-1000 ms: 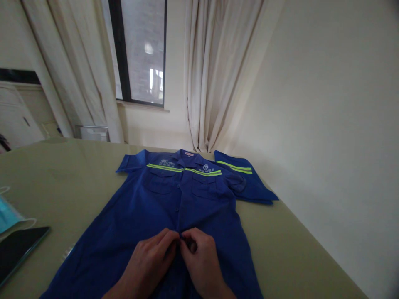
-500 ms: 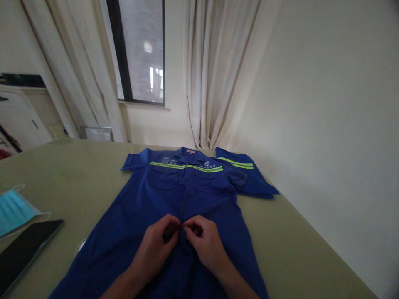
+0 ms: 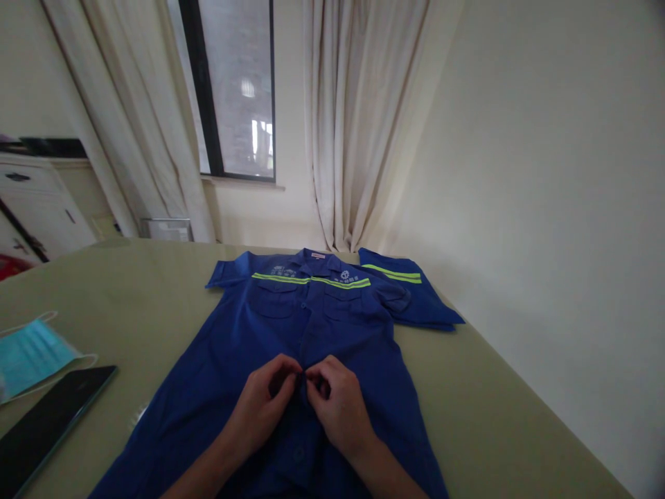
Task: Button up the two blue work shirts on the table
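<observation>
A blue short-sleeved work shirt (image 3: 270,333) lies front side up, its collar toward the window and a yellow-green reflective stripe across the chest. My left hand (image 3: 267,395) pinches the shirt's front opening from the left, thumb and forefinger closed on the cloth. From the right, my right hand (image 3: 337,402) pinches the same front edge, fingertips almost touching those of the left. Whatever button sits between the fingertips is hidden. Another button (image 3: 299,454) shows lower on the front, and one more (image 3: 304,305) shows near the chest pockets.
A folded blue garment (image 3: 426,298) with a matching stripe lies beside the shirt's right sleeve, near the wall. On the left of the greenish table (image 3: 156,291) are a light-blue face mask (image 3: 36,357) and a black phone (image 3: 57,409). Curtains (image 3: 353,125) hang behind the table.
Both hands stay pinched at the same spot on the shirt front, with only slight finger movement. The view has shifted slightly, moving the mask and phone rightward in the picture.
</observation>
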`<state>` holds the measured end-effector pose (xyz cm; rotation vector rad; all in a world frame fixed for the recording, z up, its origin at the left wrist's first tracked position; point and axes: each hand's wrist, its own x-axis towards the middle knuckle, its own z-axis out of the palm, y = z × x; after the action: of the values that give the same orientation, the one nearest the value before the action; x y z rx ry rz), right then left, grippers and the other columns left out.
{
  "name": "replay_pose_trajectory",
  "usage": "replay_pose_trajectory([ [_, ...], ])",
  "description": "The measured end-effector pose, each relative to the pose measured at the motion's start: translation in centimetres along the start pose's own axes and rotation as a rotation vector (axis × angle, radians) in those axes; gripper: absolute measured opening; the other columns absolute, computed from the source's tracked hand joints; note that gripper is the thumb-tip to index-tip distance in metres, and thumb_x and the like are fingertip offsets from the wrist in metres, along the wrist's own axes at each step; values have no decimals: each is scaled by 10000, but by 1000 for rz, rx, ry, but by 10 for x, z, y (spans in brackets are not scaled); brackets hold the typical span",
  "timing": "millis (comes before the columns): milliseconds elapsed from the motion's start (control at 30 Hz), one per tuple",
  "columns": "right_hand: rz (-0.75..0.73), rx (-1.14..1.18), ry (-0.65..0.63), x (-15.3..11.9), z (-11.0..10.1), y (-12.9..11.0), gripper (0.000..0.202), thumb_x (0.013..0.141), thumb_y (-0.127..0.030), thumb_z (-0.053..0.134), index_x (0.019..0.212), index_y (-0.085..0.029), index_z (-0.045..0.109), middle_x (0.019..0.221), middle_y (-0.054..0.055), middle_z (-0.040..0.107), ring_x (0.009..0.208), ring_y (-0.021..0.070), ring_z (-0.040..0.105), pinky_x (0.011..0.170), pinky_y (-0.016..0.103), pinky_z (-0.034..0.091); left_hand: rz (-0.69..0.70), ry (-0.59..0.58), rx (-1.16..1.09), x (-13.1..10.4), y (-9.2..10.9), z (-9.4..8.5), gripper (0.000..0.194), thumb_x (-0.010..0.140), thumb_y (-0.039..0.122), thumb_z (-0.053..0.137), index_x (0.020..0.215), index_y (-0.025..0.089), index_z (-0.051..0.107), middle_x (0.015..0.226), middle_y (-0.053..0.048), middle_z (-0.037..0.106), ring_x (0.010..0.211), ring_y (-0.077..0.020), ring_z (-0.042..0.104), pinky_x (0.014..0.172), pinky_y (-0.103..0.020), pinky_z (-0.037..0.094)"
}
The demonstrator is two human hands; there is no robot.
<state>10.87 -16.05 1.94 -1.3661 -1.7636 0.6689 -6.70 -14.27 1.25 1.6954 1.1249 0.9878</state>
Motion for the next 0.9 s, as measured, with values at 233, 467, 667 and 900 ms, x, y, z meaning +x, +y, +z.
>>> replay_pose_trajectory([
  [233,-63,-49,28,-2,2,1,177,847,-52,637,830,-215,703,819,-17,614,681,116,567,645,219,411,-68,-36,-155,5,-7,0,182,877,378,694,941,223,625,909,-4,714,877,-189,694,817,-283,538],
  [467,72,159,60,6,3,-1,74,850,-149,646,835,-190,706,792,0,632,665,124,564,624,223,434,-40,-65,-125,8,-9,-2,96,877,299,646,926,220,624,882,-1,701,826,-171,672,766,-265,532],
  [667,370,493,-63,16,6,6,153,788,-316,705,785,-163,720,630,-29,596,530,102,476,511,225,365,87,-39,173,3,-5,-3,218,868,214,585,1064,268,664,909,1,713,823,-170,667,777,-268,531],
  [900,346,437,-115,17,-5,9,199,861,-326,641,756,-177,722,604,-35,570,541,109,504,543,226,382,157,8,320,-1,-3,-3,130,925,316,606,938,271,726,862,-9,704,807,-180,664,745,-262,512],
])
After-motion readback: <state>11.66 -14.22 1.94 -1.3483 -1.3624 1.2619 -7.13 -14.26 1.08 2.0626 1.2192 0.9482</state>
